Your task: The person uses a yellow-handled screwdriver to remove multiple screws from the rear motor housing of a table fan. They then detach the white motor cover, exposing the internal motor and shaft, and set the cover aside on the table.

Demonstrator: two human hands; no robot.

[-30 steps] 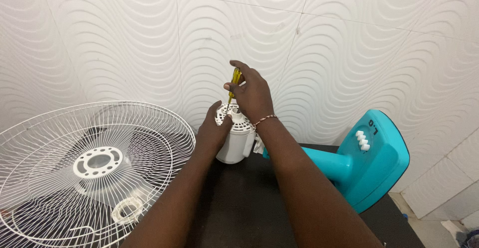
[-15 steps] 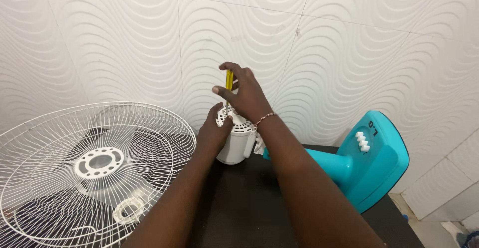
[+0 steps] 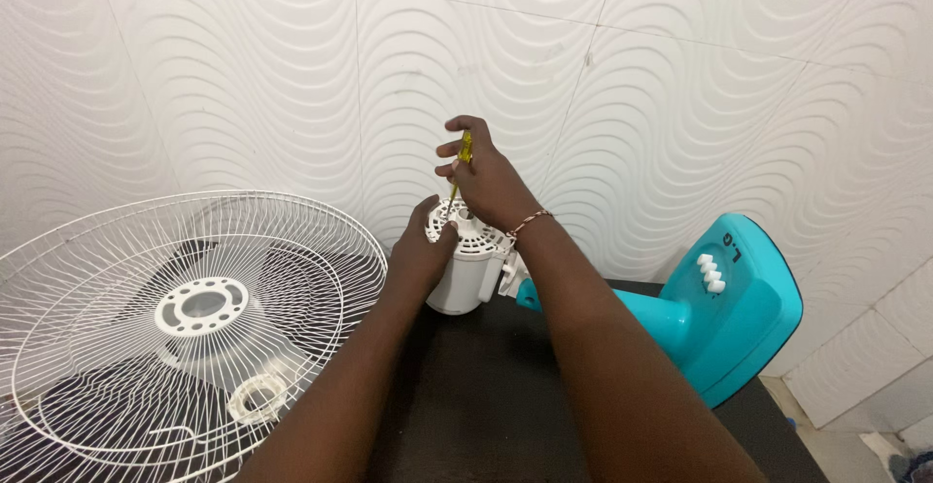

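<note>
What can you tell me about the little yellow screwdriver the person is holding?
The screwdriver is small, with a see-through yellow handle that looks like plastic and a thin metal shaft. It stands almost upright, tilted a little, tip down on the top of the white fan motor housing. The right hand pinches its handle with the fingertips, hiding part of it. The left hand grips the housing beside the tip. The exact spot the tip meets is too small to tell.

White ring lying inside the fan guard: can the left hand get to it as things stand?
Probably yes. The left hand grips the motor housing, so it must let go first. The ring lies uncovered in the open fan guard, with nothing between.
</note>
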